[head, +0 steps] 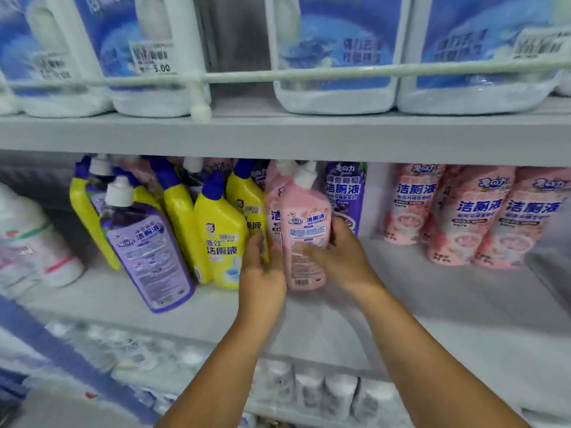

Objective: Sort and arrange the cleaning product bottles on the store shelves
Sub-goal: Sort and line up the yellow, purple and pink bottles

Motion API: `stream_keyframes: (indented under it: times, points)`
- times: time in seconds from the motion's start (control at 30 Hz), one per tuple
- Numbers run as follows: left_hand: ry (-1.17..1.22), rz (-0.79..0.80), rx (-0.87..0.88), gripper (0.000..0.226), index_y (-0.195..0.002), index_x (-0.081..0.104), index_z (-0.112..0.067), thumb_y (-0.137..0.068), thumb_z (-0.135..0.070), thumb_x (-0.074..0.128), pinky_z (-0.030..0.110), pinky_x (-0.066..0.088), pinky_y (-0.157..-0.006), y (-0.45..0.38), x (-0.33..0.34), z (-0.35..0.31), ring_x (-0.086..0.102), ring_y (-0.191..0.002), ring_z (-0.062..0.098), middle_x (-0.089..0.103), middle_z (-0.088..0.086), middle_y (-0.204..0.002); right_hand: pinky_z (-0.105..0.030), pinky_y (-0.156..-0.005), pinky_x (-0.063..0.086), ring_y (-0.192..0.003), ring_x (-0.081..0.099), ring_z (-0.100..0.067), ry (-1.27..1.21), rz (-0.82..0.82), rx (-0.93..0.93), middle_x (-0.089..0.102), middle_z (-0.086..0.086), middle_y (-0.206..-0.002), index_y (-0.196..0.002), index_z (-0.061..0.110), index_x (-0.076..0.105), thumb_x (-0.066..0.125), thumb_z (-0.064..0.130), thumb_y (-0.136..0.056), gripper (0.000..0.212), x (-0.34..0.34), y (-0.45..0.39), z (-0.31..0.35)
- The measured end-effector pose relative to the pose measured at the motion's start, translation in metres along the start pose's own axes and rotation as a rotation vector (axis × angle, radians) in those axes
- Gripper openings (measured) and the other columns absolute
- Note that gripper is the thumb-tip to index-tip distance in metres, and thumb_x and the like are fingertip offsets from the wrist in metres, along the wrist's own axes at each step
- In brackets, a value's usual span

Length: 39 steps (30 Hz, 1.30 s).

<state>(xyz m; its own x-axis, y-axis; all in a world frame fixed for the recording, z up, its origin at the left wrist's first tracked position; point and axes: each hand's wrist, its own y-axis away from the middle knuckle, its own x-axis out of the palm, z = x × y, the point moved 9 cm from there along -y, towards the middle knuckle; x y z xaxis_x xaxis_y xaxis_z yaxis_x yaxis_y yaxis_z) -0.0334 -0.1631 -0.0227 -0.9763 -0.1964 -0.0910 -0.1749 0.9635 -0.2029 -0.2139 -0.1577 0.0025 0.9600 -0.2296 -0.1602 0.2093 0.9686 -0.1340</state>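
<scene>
A pink toilet-cleaner bottle (304, 230) with a white cap stands on the middle shelf (401, 291), its back label facing me. My right hand (336, 257) grips its lower right side, fingers across the label. My left hand (262, 267) holds the left side, where a second pink bottle (273, 208) stands just behind. Yellow bottles with blue caps (221, 230) lean to the left of them. A purple bottle (148, 248) tilts at the front left. A purple bottle (346, 193) stands behind my right hand. Pink bottles (469, 211) line the right side.
Large white jugs with blue labels (336, 57) fill the top shelf behind a white rail (340, 74). A white jug (27, 242) sits at far left. Small white bottles (324, 393) stand on the lower shelf. Bare shelf lies between my right hand and the pink row.
</scene>
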Motion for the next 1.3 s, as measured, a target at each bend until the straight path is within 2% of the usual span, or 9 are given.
stream_keyframes:
  times: [0.1,0.23,0.43,0.63,0.77,0.87,0.97,1.13,1.3]
  points:
    - [-0.010,0.048,0.073,0.035,-0.135,0.049,-0.026,-0.101,-0.029,0.055,0.029,0.046,-0.104,-0.011,0.011,-0.002,0.056,-0.126,0.018,0.057,-0.004,-0.139,-0.018,-0.074,0.057,-0.091,0.073,-0.003,0.022,-0.101,0.006,0.077,0.007,-0.106,-0.117,0.018,0.062,0.089,0.010,-0.074,0.051,-0.015,0.006,0.001]
    - [-0.056,0.048,0.133,0.044,-0.123,0.059,-0.021,-0.081,-0.032,0.066,0.050,0.055,-0.093,-0.034,0.023,0.001,0.067,-0.108,0.026,0.069,0.002,-0.116,-0.013,-0.071,0.053,-0.086,0.071,0.001,0.038,-0.219,0.002,0.078,0.007,-0.102,-0.113,0.017,0.065,0.088,0.006,-0.076,0.045,-0.047,0.021,0.006]
    - [-0.243,0.081,0.065,0.066,-0.123,0.059,-0.011,-0.072,-0.052,0.069,0.034,0.044,-0.087,-0.031,0.040,-0.007,0.058,-0.111,0.034,0.063,0.013,-0.119,-0.026,-0.075,0.055,-0.082,0.069,0.005,0.054,-0.365,0.046,0.077,0.007,-0.105,-0.115,0.022,0.064,0.086,0.009,-0.080,0.043,-0.106,0.041,-0.002]
    - [-0.286,0.286,0.100,0.048,-0.126,0.056,-0.021,-0.088,-0.046,0.072,0.033,0.046,-0.079,-0.032,0.075,-0.004,0.066,-0.106,0.029,0.071,0.002,-0.121,-0.017,-0.071,0.053,-0.089,0.071,0.000,0.112,-0.480,0.034,0.075,0.007,-0.108,-0.117,0.020,0.060,0.085,0.012,-0.081,0.044,-0.150,0.055,-0.012]
    - [-0.272,0.420,0.102,0.038,-0.122,0.059,-0.028,-0.089,-0.036,0.075,0.031,0.048,-0.081,-0.021,0.109,-0.006,0.066,-0.097,0.016,0.071,-0.011,-0.112,-0.033,-0.076,0.054,-0.089,0.069,-0.014,0.289,-0.692,0.044,0.069,0.007,-0.102,-0.108,0.025,0.052,0.091,0.028,-0.072,0.053,-0.175,0.065,-0.009]
    - [-0.211,0.478,0.104,0.035,-0.121,0.060,-0.029,-0.089,-0.033,0.075,0.031,0.054,-0.085,-0.009,0.129,-0.007,0.070,-0.098,0.011,0.073,-0.014,-0.110,-0.041,-0.082,0.055,-0.095,0.064,-0.027,0.396,-0.793,-0.007,0.060,-0.003,-0.106,-0.112,0.016,0.052,0.089,0.032,-0.070,0.058,-0.182,0.076,-0.002]
    - [-0.166,0.528,0.105,0.032,-0.121,0.060,-0.032,-0.092,-0.029,0.072,0.027,0.053,-0.082,-0.001,0.141,-0.008,0.069,-0.097,0.003,0.073,-0.019,-0.106,-0.042,-0.086,0.052,-0.102,0.060,-0.032,0.522,-0.750,-0.129,0.057,-0.008,-0.111,-0.120,0.008,0.053,0.085,0.028,-0.076,0.057,-0.179,0.083,0.001]
    - [-0.123,0.587,0.088,0.029,-0.115,0.061,-0.036,-0.093,-0.021,0.072,0.023,0.054,-0.080,-0.002,0.151,-0.006,0.071,-0.095,-0.004,0.074,-0.023,-0.103,-0.019,-0.082,0.052,-0.098,0.066,0.006,0.214,-0.338,0.010,0.068,0.019,-0.115,-0.126,0.043,0.055,0.079,0.018,-0.086,0.052,-0.182,0.071,-0.019]
    - [-0.120,0.620,0.101,0.032,-0.121,0.060,-0.034,-0.094,-0.022,0.072,0.019,0.054,-0.082,0.003,0.161,-0.012,0.069,-0.097,-0.007,0.074,-0.019,-0.109,-0.010,-0.077,0.052,-0.102,0.067,0.008,0.066,-0.182,0.050,0.071,0.018,-0.117,-0.137,0.034,0.050,0.071,0.004,-0.090,0.059,-0.173,0.058,-0.031]
